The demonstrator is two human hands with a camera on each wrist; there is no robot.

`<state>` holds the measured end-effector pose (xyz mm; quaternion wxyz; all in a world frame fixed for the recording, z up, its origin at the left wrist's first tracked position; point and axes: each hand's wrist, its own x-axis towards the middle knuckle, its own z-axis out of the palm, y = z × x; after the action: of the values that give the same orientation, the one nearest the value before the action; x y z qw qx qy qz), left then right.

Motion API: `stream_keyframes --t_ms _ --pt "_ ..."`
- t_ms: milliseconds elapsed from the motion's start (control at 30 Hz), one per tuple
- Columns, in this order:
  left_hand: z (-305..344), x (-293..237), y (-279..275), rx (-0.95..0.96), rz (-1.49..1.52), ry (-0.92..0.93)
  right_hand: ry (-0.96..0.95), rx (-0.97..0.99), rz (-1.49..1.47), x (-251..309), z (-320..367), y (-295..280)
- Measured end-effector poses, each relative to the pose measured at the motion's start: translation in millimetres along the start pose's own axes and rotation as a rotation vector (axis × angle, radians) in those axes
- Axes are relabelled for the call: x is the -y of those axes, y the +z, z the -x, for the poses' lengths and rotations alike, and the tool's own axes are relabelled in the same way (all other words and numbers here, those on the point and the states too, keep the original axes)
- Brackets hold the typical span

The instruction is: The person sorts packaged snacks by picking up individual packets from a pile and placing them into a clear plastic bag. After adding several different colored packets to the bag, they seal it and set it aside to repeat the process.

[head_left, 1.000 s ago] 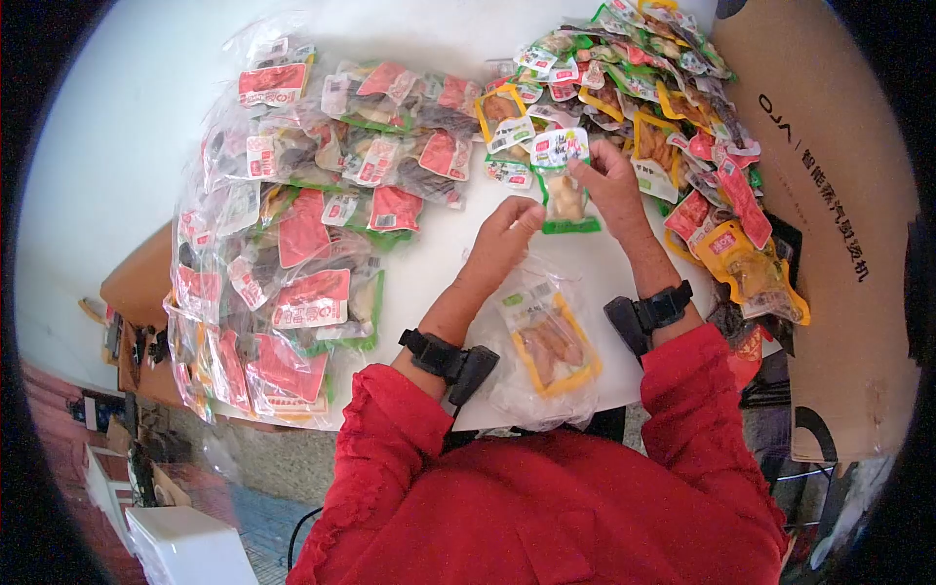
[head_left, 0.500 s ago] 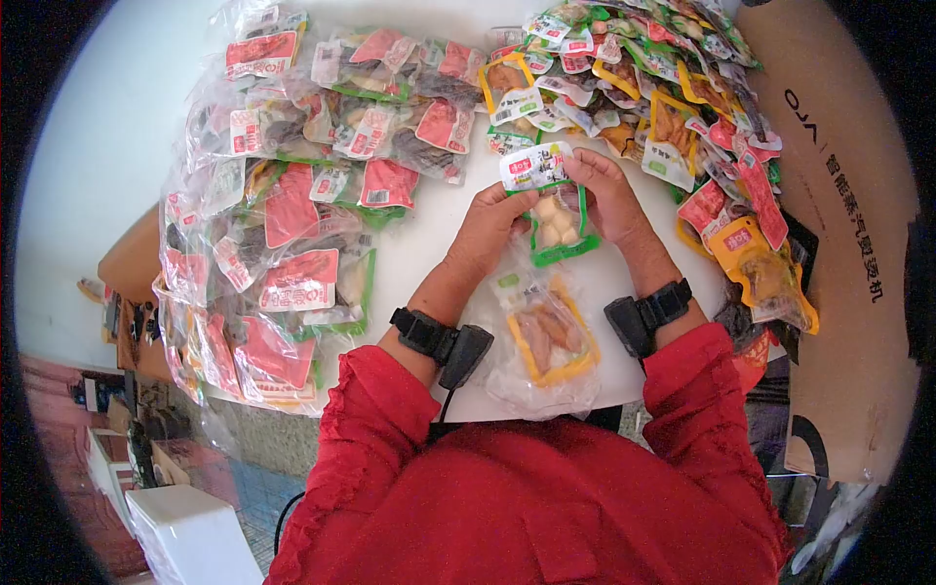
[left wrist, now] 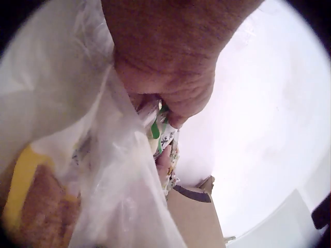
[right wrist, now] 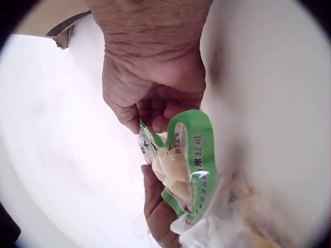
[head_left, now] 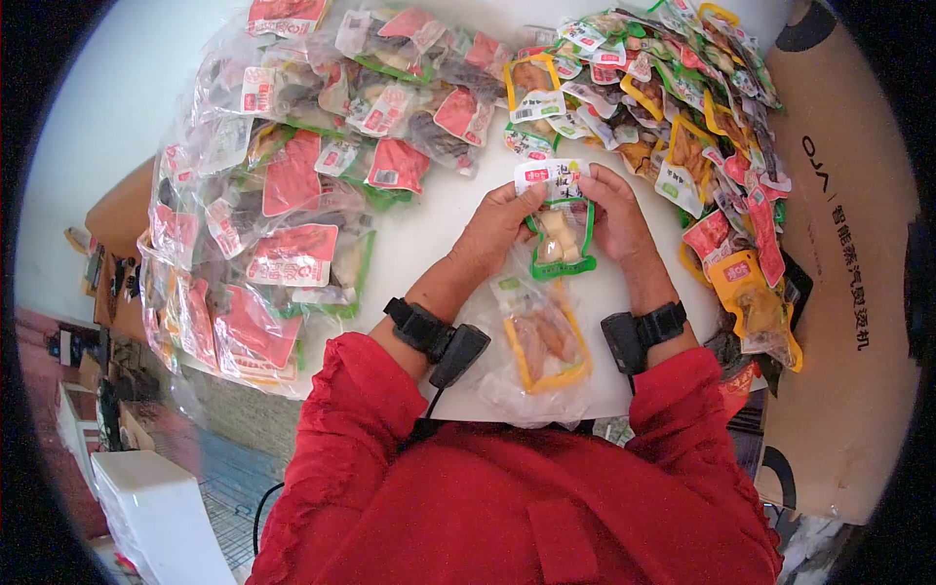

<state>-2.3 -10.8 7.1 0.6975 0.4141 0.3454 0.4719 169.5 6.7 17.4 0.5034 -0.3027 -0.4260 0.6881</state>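
A green-edged packet (head_left: 561,234) with pale chunks and a white top label is held between both hands. My left hand (head_left: 495,226) pinches its left upper edge, thumb on the label. Fingers of my right hand (head_left: 620,216) grip the right upper edge. In the right wrist view the packet (right wrist: 176,170) bends, its green lower edge toward the camera, below my right hand (right wrist: 155,77). The left wrist view shows my left hand (left wrist: 165,67) partly covering the packet. Just below it lies a clear plastic bag (head_left: 546,390) holding a yellow-edged packet (head_left: 542,343).
Bagged packets with red labels (head_left: 292,255) cover the table's left side. A heap of loose packets (head_left: 682,107) fills the back right, with a yellow packet (head_left: 749,297) at its near end. A cardboard box (head_left: 829,292) stands at the right, a white box (head_left: 161,517) at lower left.
My left hand has moved up to the packet and taken hold of its left edge. The packet has come slightly nearer the body, and the head view has shifted.
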Motion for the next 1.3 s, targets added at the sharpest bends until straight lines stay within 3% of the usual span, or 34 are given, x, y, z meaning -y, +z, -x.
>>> stream_keyframes --t_ms 600,867,1300 --pt "-2 -3 1 0.046 0.158 0.000 -0.015 -0.043 0.024 -5 -2 0" --pt "-4 -4 -8 0.141 0.045 0.039 -0.044 -0.081 0.103 -6 -2 2" --pt "-7 1 -6 0.110 0.029 0.098 -0.089 -0.055 0.127 -7 -5 -1"
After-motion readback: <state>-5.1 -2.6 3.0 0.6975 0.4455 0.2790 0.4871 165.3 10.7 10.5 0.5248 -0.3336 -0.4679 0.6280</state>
